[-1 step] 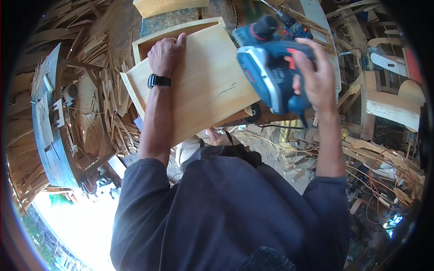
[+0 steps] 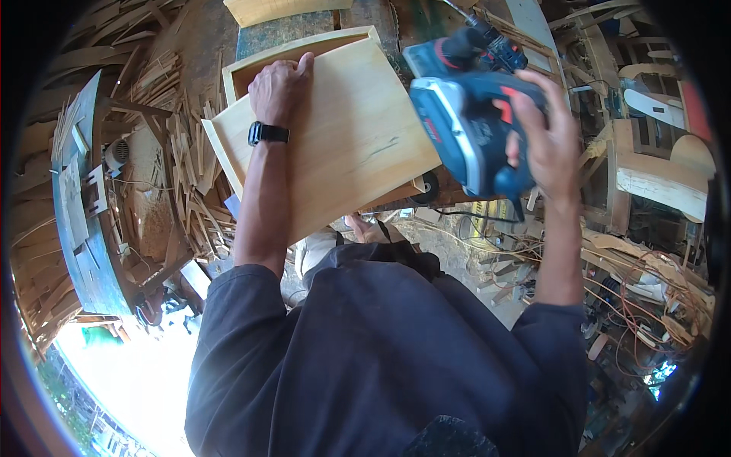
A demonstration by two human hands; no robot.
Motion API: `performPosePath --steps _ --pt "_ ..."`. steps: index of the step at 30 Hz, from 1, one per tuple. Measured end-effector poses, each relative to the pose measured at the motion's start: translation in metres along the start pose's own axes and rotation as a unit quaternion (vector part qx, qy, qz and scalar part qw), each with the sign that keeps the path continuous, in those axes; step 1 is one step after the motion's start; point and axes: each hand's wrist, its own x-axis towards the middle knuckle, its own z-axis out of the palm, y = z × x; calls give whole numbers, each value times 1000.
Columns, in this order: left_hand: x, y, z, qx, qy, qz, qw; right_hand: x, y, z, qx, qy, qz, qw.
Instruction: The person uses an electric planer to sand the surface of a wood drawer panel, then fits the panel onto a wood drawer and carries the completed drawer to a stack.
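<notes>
A pale wooden drawer-like box (image 2: pixel 343 145) lies tilted on the bench, its broad flat panel facing up with a small dark mark near the right side. My left hand (image 2: pixel 278 87), a black watch on its wrist, is curled over the far-left edge of that panel and grips it. In my right hand (image 2: pixel 542 141) is a blue and black electric planer (image 2: pixel 472 126), held by its rear handle with fingers around the red trigger area. The planer overlaps the panel's right edge in view; whether they touch I cannot tell. Its underside is hidden.
Another pale wooden piece (image 2: pixel 285 9) lies at the bench's far end. A cordless drill (image 2: pixel 499 49) sits beyond the planer. Wood offcuts (image 2: pixel 164 91) are heaped at left, near a blue board (image 2: pixel 87 206). Cables (image 2: pixel 632 289) tangle at right beside scrap wood.
My right hand and the planer have shifted to the right, away from the panel's middle. My left hand and the wooden box stay in place.
</notes>
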Motion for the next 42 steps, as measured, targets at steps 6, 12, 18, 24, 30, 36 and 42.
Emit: performPosePath --steps 6,12,18,24,30,36,42 --pt "2 -1 4 0 29 6 1000 -83 6 -47 -18 88 28 996" --pt "2 3 -2 8 12 11 1000 -142 41 -28 33 96 78 992" --pt "2 3 -1 11 23 9 1000 -148 56 -4 28 43 97 994" --pt "5 0 3 20 15 0 1000 -136 57 4 -13 28 87 996" --pt "6 -1 3 13 13 1 1000 -108 52 7 -15 13 86 996" --pt "5 0 2 7 10 -8 1000 -69 47 21 -12 10 72 997" --pt "2 2 -1 5 12 -10 1000 -4 37 43 -26 -31 50 998"
